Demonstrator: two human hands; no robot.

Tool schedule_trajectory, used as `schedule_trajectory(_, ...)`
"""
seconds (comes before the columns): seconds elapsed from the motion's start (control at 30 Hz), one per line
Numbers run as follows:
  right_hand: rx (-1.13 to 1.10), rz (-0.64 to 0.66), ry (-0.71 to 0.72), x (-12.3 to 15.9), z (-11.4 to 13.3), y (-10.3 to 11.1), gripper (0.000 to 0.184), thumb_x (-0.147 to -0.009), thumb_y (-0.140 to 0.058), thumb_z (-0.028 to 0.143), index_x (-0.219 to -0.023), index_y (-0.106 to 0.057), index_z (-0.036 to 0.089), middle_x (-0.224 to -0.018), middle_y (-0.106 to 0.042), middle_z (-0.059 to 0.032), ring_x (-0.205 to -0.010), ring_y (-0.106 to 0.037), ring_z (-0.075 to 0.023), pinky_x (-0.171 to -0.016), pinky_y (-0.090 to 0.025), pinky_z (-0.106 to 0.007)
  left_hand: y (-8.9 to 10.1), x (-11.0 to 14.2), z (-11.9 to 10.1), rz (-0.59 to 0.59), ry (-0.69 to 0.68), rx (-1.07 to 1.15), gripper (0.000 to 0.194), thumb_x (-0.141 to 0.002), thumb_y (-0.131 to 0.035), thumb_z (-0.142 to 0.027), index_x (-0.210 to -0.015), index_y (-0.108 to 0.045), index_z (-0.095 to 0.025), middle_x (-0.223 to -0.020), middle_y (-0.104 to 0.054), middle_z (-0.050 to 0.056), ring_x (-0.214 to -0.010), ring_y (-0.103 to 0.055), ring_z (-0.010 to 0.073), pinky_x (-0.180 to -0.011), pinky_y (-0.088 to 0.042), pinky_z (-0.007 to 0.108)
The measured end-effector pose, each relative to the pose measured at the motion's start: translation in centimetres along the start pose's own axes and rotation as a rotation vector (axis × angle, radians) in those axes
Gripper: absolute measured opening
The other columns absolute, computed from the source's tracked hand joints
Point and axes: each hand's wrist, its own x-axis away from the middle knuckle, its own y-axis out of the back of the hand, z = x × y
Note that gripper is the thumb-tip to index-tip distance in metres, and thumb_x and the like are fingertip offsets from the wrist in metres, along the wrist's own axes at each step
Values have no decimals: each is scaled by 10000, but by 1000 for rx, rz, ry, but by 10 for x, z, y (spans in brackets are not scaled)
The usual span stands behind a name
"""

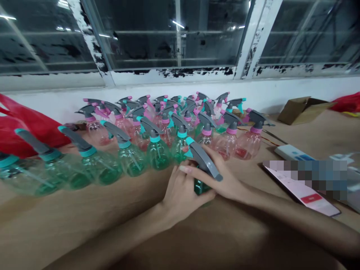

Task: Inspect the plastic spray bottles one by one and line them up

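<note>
Between my two hands is a green spray bottle (203,159) with a grey trigger head and a teal nozzle. My left hand (182,189) wraps the bottle's body from the left, its thumb across the near side. Around the collar and head closes my right hand (222,174), with a finger or thumb reaching over toward the left. Most of the bottle's body is hidden by the hands. Just behind stand another green spray bottle (180,146) with a teal collar and a pink spray bottle (249,142) with a pink collar.
Several more green and pink spray bottles stand in rows toward the wall, with a green one (102,167) at left. A red plastic bag (36,123) lies far left. To the right are a phone (295,183), a white device (292,153) and an open cardboard box (300,110).
</note>
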Motion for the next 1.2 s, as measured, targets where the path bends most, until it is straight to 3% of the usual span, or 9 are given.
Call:
schedule_trajectory(0.17,-121,17,-46,-4,-5,-2,178,-836,-620,293,-989,-563,222,-976,-636,-24,-920,-615,-190,-868,-468,-369,-7,8,6,-16,-28,-90,669,-717,-625,-535,-1210,-456,-116,-1078,-573,192,-1004,-549,399,-831,-432,589)
schedule_trajectory(0.27,-159,72,-36,-6,-7,1,221,-847,-608,310,-1047,-565,226,-1051,-637,-37,-977,-614,-193,-892,-470,-366,-7,18,13,31,-33,-84,794,-716,-628,-545,-1316,-342,-111,-1189,-530,222,-1107,-504,410,-898,-396,588)
schedule_trajectory(0.5,-74,147,-50,-6,-10,10,213,-856,-586,342,-1052,-595,260,-961,-645,-11,-843,-640,-173,-786,-518,-341,8,45,40,285,18,-48,839,-784,-602,-498,-1441,-195,-170,-1341,-459,183,-1191,-465,367,-962,-376,550)
schedule_trajectory(0.63,-101,170,-80,-7,-13,11,233,-862,-574,363,-1064,-613,253,-1006,-664,-29,-783,-642,-173,-807,-521,-371,17,54,52,396,47,-151,848,-765,-635,-470,-1446,-235,-163,-1426,-389,179,-1291,-372,362,-1018,-326,551)
schedule_trajectory(0.77,-126,190,-83,-8,-14,14,245,-875,-559,338,-1101,-611,262,-1054,-674,-23,-854,-656,-173,-854,-515,-357,18,57,58,413,53,-206,821,-773,-633,-472,-1441,-281,-150,-1442,-383,171,-1320,-347,344,-1040,-315,530)
schedule_trajectory(0.93,-32,220,-117,-9,-12,16,260,-881,-539,367,-1108,-634,284,-907,-709,-13,-834,-675,-204,-734,-563,-354,16,57,60,429,17,-225,791,-804,-606,-497,-1446,-295,-156,-1470,-349,159,-1343,-316,333,-1060,-297,512)
schedule_trajectory(1.07,-86,223,-96,-9,-14,15,308,-889,-542,337,-1187,-600,286,-1102,-686,-24,-1046,-634,-225,-904,-520,-391,16,57,60,445,11,-225,782,-813,-606,-503,-1443,-307,-148,-1476,-342,149,-1356,-293,331,-1071,-288,512)
schedule_trajectory(1.2,-74,233,-124,-7,-18,15,398,-894,-540,367,-1287,-531,303,-1104,-690,-21,-1076,-626,-221,-978,-473,-407,16,59,61,430,-20,-226,752,-838,-580,-524,-1434,-324,-143,-1475,-346,144,-1363,-278,326,-1073,-288,516)
